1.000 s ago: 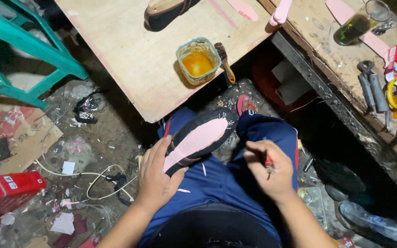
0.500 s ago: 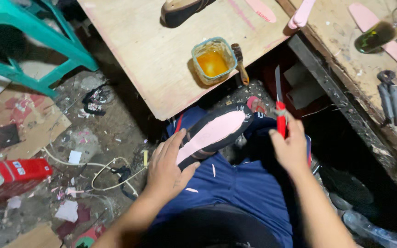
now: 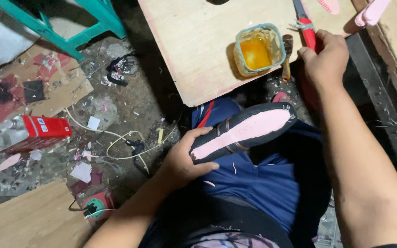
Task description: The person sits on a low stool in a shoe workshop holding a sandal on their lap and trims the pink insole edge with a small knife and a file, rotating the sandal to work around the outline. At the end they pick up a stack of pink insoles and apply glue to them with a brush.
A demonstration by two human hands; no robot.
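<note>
The black shoe (image 3: pixel 244 131) with its pink sole is kept on the lap, left hand (image 3: pixel 184 158) fingers clamped on its heel. The red knife (image 3: pixel 306 27) has been carried up to the tabletop (image 3: pixel 198 50), right hand (image 3: pixel 325 57) wrapped around it.

a clear tub of amber glue (image 3: pixel 258 49) stands on the plywood counter (image 3: pixel 194 50), a brush (image 3: pixel 287 57) touching its right side. a teal plastic stool (image 3: pixel 76 23) stands at upper left. on the littered floor (image 3: pixel 125 105) lie a red can (image 3: pixel 28 133), a white cord (image 3: pixel 116 138) and flattened cardboard (image 3: pixel 28 87).
</note>
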